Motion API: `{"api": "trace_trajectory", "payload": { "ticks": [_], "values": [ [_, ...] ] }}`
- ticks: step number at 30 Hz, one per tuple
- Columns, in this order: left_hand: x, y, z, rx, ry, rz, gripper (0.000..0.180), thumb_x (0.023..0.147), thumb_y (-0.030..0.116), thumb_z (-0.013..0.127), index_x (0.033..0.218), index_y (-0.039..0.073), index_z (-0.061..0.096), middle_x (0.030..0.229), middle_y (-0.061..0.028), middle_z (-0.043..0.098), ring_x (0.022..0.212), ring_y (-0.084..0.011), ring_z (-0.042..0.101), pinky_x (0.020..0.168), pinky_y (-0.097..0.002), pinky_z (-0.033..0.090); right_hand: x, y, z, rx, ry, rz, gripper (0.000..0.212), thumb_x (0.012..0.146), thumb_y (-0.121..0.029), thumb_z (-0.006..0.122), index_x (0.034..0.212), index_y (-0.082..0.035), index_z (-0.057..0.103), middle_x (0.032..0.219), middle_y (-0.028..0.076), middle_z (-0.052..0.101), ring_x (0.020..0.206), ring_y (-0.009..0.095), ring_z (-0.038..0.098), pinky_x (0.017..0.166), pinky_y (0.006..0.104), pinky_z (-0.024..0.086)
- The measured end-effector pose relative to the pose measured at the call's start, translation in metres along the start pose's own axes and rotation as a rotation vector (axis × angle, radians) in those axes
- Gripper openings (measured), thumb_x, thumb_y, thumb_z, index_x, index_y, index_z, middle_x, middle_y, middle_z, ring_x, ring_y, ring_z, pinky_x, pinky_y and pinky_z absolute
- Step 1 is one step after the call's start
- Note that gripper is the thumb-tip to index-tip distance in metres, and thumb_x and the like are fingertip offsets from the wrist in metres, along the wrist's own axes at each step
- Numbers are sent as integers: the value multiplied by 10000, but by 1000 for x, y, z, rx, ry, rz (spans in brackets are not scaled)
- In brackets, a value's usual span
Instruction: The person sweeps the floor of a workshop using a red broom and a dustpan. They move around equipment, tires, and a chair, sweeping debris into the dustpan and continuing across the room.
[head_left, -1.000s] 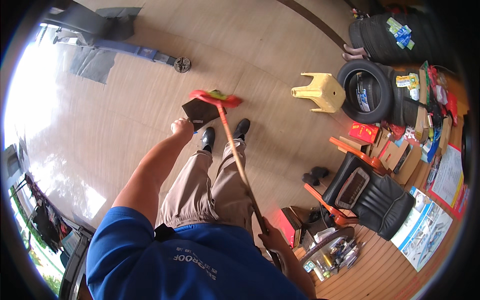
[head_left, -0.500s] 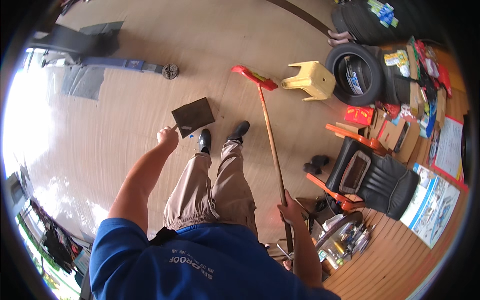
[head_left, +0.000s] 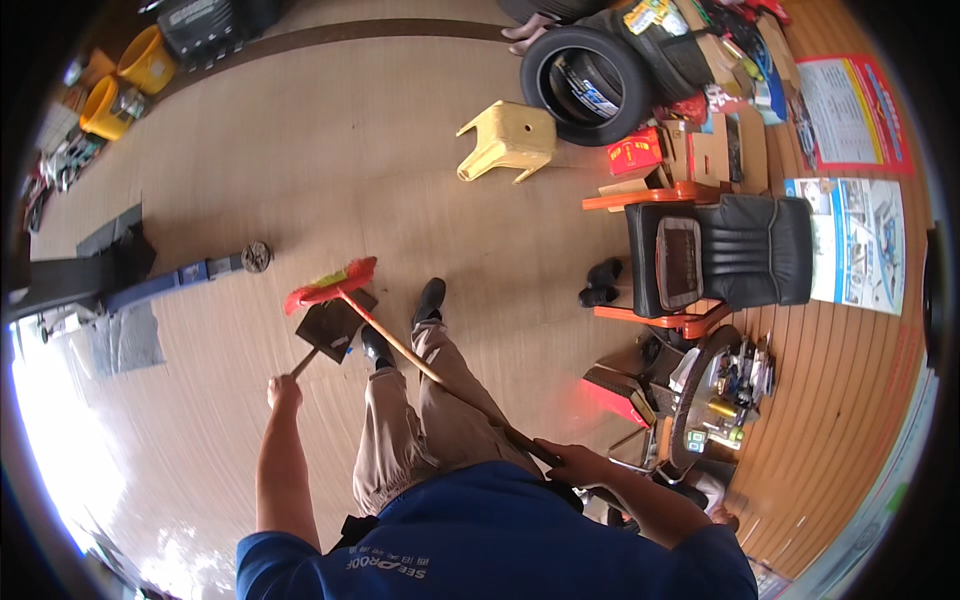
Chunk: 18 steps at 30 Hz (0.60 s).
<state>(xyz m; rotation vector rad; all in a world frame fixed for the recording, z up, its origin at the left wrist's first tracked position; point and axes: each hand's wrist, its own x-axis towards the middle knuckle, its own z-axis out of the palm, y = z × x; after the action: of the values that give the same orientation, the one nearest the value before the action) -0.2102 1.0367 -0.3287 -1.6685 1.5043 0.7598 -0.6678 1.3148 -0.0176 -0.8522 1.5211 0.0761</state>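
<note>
My left hand is closed around the thin handle of a dark dustpan, which is on or close to the floor ahead of my left shoe. My right hand grips the dark upper part of a long broom. Its wooden stick slants across my legs toward the far left. The red broom head, with some yellow-green on it, lies at the dustpan's far edge and partly covers it. A tiny blue scrap shows by the dustpan's near right side; whether it is in the pan or on the floor, I cannot tell.
A yellow stool lies on its side near a stack of tires. To the right stand a black armchair, black shoes and a cluttered pile of tools. A blue metal lift arm reaches in from the left.
The broom head has swung left, from the open floor beside the stool to the dustpan. My view has turned, so the chair and stool appear shifted. Both hands keep their holds.
</note>
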Motion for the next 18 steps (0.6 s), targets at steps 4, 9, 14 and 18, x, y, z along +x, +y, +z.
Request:
{"api": "trace_trajectory", "payload": {
  "ticks": [4, 9, 14, 18],
  "values": [
    [2, -39, 24, 142, 57, 95, 280, 902, 122, 433, 1125, 86, 599, 1175, -187, 540, 1125, -323, 524, 891, -397, 487, 10, -37, -45, 165, -34, 263, 718, 799, -170, 589, 1433, -199, 254, 738, 146, 593, 530, 202, 582, 534, 327, 495],
    [-13, -27, 14, 19, -97, -209, 336, 850, 134, 513, 1183, 103, 550, 1248, -176, 491, 1181, -320, 474, 936, -402, 457, -1, 21, -89, 107, 223, 218, 714, 787, -145, 601, 1421, -173, 274, 713, 163, 573, 509, 196, 562, 500, 337, 479],
    [-48, 19, -20, -11, -24, -262, 381, 833, 157, 510, 1210, 106, 524, 1289, -197, 440, 1172, -393, 471, 935, -468, 449, -36, 61, -128, 152, 385, 353, 721, 781, -101, 593, 1424, -174, 274, 712, 153, 570, 494, 201, 553, 460, 334, 469],
    [-24, 39, -11, 60, 6, -104, 334, 775, 234, 538, 1046, 74, 646, 1139, -234, 580, 1087, -356, 555, 922, -418, 462, -33, 79, -161, 321, 404, 516, 738, 774, -87, 586, 1431, -189, 266, 709, 141, 569, 492, 187, 552, 442, 323, 463]
  ]
}}
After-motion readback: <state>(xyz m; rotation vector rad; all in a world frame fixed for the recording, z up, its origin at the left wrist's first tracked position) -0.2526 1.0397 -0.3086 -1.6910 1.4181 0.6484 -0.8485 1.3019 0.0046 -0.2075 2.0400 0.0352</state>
